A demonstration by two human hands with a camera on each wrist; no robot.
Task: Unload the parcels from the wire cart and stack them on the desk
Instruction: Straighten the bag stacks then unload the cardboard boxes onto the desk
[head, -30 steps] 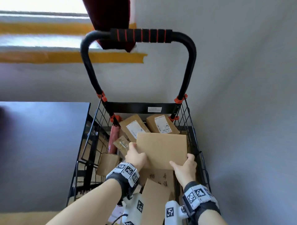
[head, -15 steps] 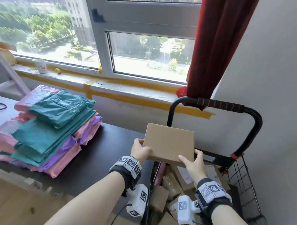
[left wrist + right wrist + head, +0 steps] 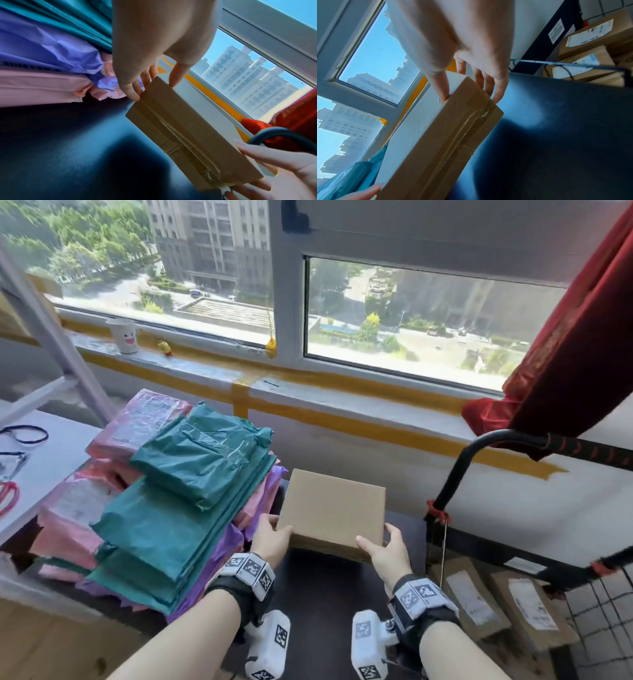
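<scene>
Dark counter [image 3: 325, 587] lies under the cardboard box [image 3: 334, 510], pinched at its near corners by both hands, left hand [image 3: 272, 537] and right hand [image 3: 387, 551]; lowered toward nine o'clock, it could, I judge, nudge the slippery mailer stack [image 3: 164, 508] loose.

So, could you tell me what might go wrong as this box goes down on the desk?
The cardboard box is pinched only at its near corners by the left hand and right hand, so it might tip forward. It hangs close beside the leaning pile of mailer bags; a nudge could slide them. Fingers under the box may get trapped against the desk.

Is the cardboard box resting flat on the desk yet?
No: the left wrist view shows the cardboard box held above the desk.
</scene>
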